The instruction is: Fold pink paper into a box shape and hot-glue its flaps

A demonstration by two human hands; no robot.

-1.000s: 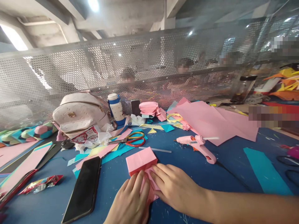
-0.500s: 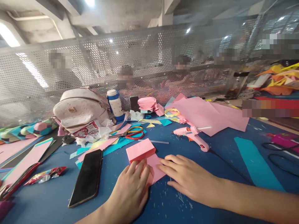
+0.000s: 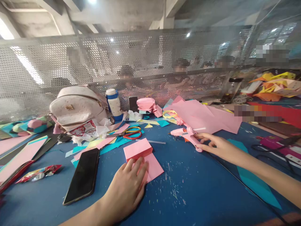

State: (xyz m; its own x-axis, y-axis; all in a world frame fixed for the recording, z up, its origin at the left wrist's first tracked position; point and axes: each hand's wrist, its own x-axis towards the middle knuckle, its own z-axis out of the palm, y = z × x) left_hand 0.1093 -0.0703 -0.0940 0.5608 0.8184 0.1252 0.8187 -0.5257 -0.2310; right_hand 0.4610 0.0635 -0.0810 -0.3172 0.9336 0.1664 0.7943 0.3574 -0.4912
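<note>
A folded pink paper piece (image 3: 138,149), with one flap standing up and a flat part lying on the table, is under my left hand (image 3: 128,185). The fingers of that hand bend over its near side and hold it down; the thumb is hidden. To the right, my right hand (image 3: 213,144) is closed around the handle of a pink hot glue gun (image 3: 185,134). Its nozzle points left, and a clear glue stick sticks out of its back. A thin translucent stick (image 3: 154,142) lies just beyond the folded paper.
A black phone (image 3: 82,175) lies to the left, with scissors (image 3: 131,133) on paper scraps behind it. A white backpack (image 3: 77,108), a bottle (image 3: 114,105) and large pink sheets (image 3: 204,116) stand or lie farther back. The gun's black cord (image 3: 240,177) runs right past a blue strip (image 3: 256,188).
My right hand has left the pink paper and moved right and away from me, onto the glue gun's handle. My left hand stays on the folded paper. The view has shifted slightly.
</note>
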